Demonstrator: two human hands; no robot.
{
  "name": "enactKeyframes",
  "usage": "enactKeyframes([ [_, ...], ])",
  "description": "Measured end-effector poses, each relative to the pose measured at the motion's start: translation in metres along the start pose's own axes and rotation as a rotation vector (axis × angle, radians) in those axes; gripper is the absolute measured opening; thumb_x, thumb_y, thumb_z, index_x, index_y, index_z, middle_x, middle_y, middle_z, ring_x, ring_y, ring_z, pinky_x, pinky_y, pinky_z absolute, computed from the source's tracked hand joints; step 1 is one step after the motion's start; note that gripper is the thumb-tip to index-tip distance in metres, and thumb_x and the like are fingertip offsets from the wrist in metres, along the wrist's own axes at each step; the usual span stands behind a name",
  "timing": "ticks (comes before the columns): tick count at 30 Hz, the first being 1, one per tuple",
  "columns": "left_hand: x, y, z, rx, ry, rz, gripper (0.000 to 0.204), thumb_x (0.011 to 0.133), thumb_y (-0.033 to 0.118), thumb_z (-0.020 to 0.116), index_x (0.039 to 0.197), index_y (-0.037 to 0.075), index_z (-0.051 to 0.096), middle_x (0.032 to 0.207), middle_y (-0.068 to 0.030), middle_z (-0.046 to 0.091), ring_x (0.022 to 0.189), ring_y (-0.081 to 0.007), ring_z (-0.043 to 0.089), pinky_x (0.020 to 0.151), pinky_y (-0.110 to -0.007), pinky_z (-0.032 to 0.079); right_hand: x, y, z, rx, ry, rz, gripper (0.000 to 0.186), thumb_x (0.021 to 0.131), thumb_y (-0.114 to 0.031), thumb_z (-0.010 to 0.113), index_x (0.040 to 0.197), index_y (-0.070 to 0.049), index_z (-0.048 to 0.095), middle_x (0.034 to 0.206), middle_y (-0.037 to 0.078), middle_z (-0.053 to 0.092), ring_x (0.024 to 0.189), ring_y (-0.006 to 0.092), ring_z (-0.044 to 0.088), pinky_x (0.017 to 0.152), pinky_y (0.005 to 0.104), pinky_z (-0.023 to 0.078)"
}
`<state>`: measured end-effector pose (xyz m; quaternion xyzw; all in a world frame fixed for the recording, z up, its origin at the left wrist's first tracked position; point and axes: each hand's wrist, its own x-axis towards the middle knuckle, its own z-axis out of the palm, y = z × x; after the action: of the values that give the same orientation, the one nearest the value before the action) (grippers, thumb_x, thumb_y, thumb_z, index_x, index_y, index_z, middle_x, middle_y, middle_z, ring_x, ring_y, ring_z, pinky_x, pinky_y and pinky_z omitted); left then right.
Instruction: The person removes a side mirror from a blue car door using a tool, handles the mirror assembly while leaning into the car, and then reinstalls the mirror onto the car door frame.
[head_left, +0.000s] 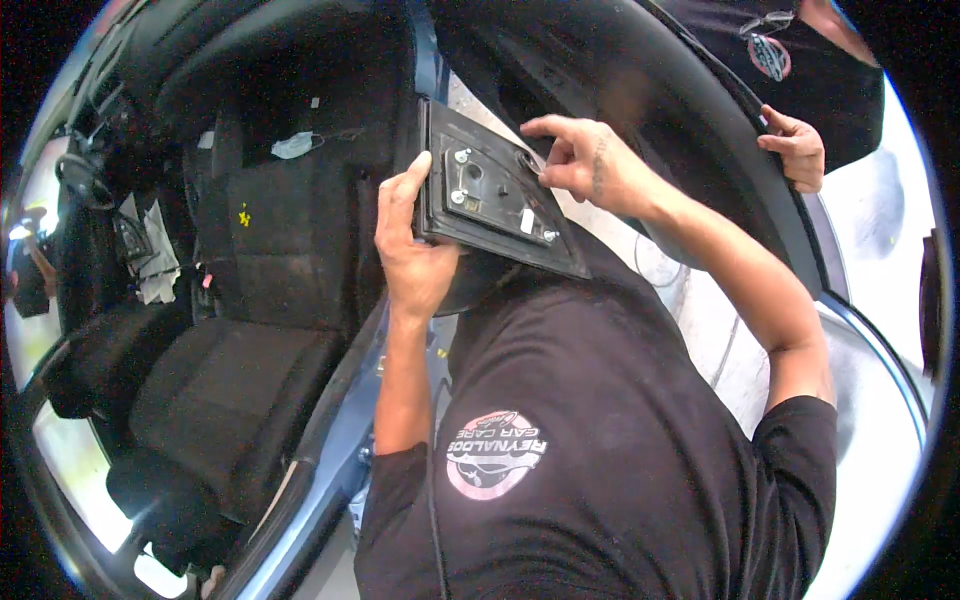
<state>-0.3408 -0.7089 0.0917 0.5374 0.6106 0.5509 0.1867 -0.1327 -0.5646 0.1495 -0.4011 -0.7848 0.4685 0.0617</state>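
while the left hand (415, 265) is grasping the black panel (500, 205) by its edge | right hand (585, 165) is curling alongside, fingers' hold unclear | steady bracing is likely helping

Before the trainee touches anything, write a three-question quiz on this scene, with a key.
1. True or false: the left hand grips the black triangular panel with bolts on its face.
2. What colour is the face mask seen to the left of it? A: yellow. B: pale blue. C: red.
3. Fill in: the co-worker's hand is at the edge of the open ____.

Key: 1. True. 2. B. 3. Car door.
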Motion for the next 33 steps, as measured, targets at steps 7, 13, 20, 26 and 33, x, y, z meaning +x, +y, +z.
enactKeyframes([
  [7, -0.004, -0.006, -0.001, -0.057, -0.017, -0.076, 0.074, 0.07, -0.012, 0.075, 0.141, 0.004, 0.058, 0.123, -0.0091, 0.062, 0.114, -0.0234, 0.061, 0.104, -0.034, 0.046, 0.005, 0.025, 0.025, -0.068, 0.072, -0.159, 0.027, 0.09, -0.005, 0.063, 0.114, 0.003, 0.072, 0.078, 0.021, 0.072, 0.062, 0.0225, 0.072, 0.063, 0.0407, 0.058],
  [13, -0.004, -0.004, 0.002, -0.056, 0.004, -0.049, 0.071, 0.071, -0.014, 0.069, 0.139, 0.005, 0.061, 0.117, -0.0127, 0.062, 0.108, -0.0284, 0.064, 0.096, -0.036, 0.051, -0.007, 0.039, 0.05, -0.085, 0.278, -0.242, 0.027, 0.087, -0.001, 0.071, 0.114, 0.005, 0.072, 0.093, 0.023, 0.071, 0.083, 0.0305, 0.072, 0.074, 0.0373, 0.054],
  [20, -0.005, -0.008, 0.003, -0.036, -0.024, -0.064, 0.072, 0.07, -0.014, 0.068, 0.139, 0.006, 0.061, 0.117, -0.0134, 0.063, 0.107, -0.0297, 0.065, 0.096, -0.036, 0.051, -0.013, 0.045, 0.061, -0.123, 0.376, -0.278, 0.028, 0.084, -0.001, 0.074, 0.112, 0.002, 0.073, 0.085, 0.019, 0.067, 0.077, 0.0317, 0.068, 0.07, 0.0388, 0.052],
  [26, -0.004, -0.006, 0.004, -0.012, -0.036, -0.069, 0.073, 0.069, -0.014, 0.068, 0.139, 0.005, 0.061, 0.118, -0.0128, 0.063, 0.109, -0.028, 0.064, 0.098, -0.035, 0.05, -0.016, 0.05, 0.067, -0.156, 0.434, -0.272, 0.03, 0.084, -0.001, 0.074, 0.114, 0.001, 0.073, 0.084, 0.014, 0.067, 0.075, 0.0246, 0.066, 0.068, 0.0373, 0.051],
  [33, -0.005, -0.008, 0.004, -0.07, -0.045, -0.075, 0.075, 0.068, -0.014, 0.071, 0.139, 0.004, 0.06, 0.122, -0.0109, 0.064, 0.113, -0.0247, 0.062, 0.102, -0.034, 0.047, 0.001, 0.027, 0.025, -0.043, 0.036, -0.003, 0.027, 0.087, -0.003, 0.069, 0.113, 0.002, 0.064, 0.075, 0.016, 0.067, 0.067, 0.0272, 0.068, 0.064, 0.0383, 0.051],
])
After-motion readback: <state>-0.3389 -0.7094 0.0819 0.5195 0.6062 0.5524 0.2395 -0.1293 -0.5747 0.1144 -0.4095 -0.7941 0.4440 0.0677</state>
